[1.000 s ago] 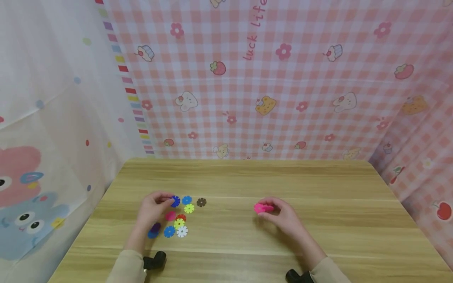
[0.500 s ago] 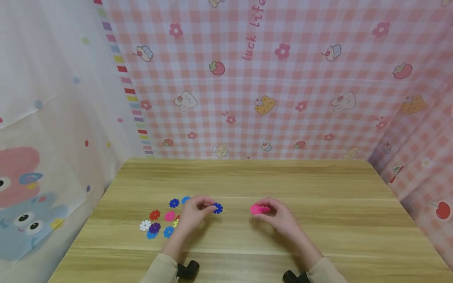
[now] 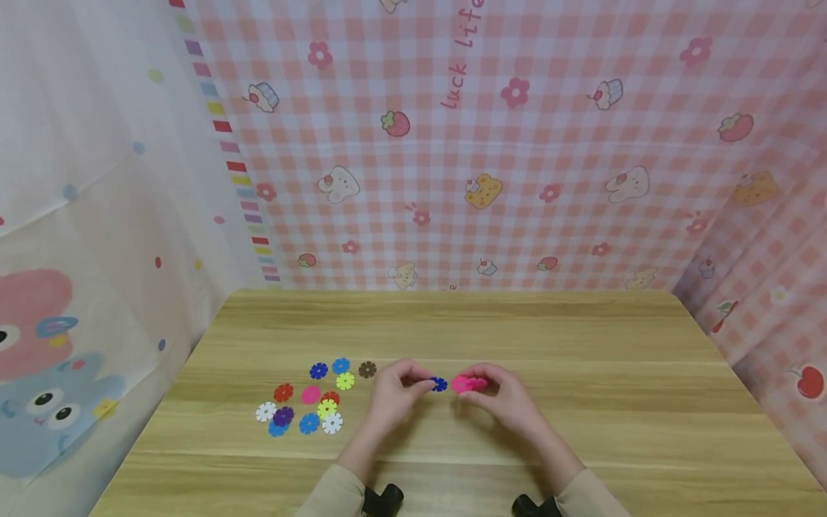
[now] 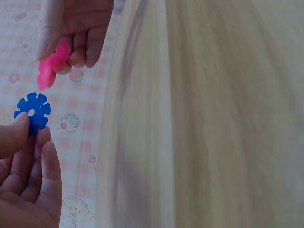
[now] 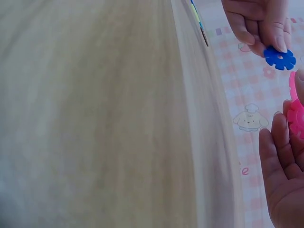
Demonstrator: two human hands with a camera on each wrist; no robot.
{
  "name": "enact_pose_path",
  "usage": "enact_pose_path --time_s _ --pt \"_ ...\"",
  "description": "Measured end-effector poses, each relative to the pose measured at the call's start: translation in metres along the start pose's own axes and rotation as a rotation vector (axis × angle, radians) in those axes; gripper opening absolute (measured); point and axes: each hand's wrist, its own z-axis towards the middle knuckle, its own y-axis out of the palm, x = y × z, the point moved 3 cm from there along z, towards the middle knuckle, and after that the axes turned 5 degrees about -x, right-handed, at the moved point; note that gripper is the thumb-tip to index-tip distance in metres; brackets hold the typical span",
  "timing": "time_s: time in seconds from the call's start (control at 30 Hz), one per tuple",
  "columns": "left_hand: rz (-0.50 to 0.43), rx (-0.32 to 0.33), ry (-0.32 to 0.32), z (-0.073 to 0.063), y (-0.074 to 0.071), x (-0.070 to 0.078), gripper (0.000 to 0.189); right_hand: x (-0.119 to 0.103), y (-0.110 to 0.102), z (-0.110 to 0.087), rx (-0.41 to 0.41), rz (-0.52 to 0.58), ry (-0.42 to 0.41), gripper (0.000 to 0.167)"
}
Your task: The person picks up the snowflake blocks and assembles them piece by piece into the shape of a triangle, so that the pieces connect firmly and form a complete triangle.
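My left hand (image 3: 394, 393) pinches a blue notched plastic disc (image 4: 33, 111) between thumb and fingers, its far edge sticking out to the right. Facing it, my right hand (image 3: 507, 395) grips pink notched discs (image 3: 464, 383) that look joined at an angle. In the right wrist view two pink pieces (image 5: 297, 118) show, partly covered by the thumb. A small gap separates the blue disc from the pink ones, and both are held above the table.
On the wooden table (image 3: 581, 345), left of my left hand, lie several loose notched discs, among them a brown disc (image 3: 367, 370), a white disc (image 3: 332, 424) and a purple disc (image 3: 283, 416) overlapping a blue one. A checked pink curtain (image 3: 439, 143) hangs behind.
My left hand has carried the blue disc rightward from the loose pile to just beside the pink discs. My right hand has shifted slightly left, still holding them.
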Motion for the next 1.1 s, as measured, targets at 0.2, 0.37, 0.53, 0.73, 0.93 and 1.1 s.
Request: enact_pose_path --time_s 0.2,0.37,0.53,0.73,0.93,1.1 --pt "0.056 0.02 0.012 0.002 0.008 0.007 0.008 -0.022 0.0 -0.005 -0.008 0.005 0.009 0.026" --pt "0.078 0.038 0.024 0.002 0.012 0.012 0.009 -0.003 0.0 0.0 0.0 0.02 0.028 0.029" --pt "0.083 0.07 0.034 0.001 0.017 0.017 0.01 0.01 -0.001 0.004 0.009 0.068 0.048 0.034" --pt "0.058 0.103 0.044 0.001 0.022 0.019 0.012 0.008 -0.003 0.003 0.019 0.074 0.027 0.034" --pt "0.011 0.111 0.044 0.001 0.024 0.019 0.011 0.006 -0.005 0.003 0.022 0.042 0.007 0.032" --pt "0.008 0.083 0.03 0.002 0.022 0.017 0.01 0.005 -0.005 0.004 -0.003 0.01 -0.016 0.034"
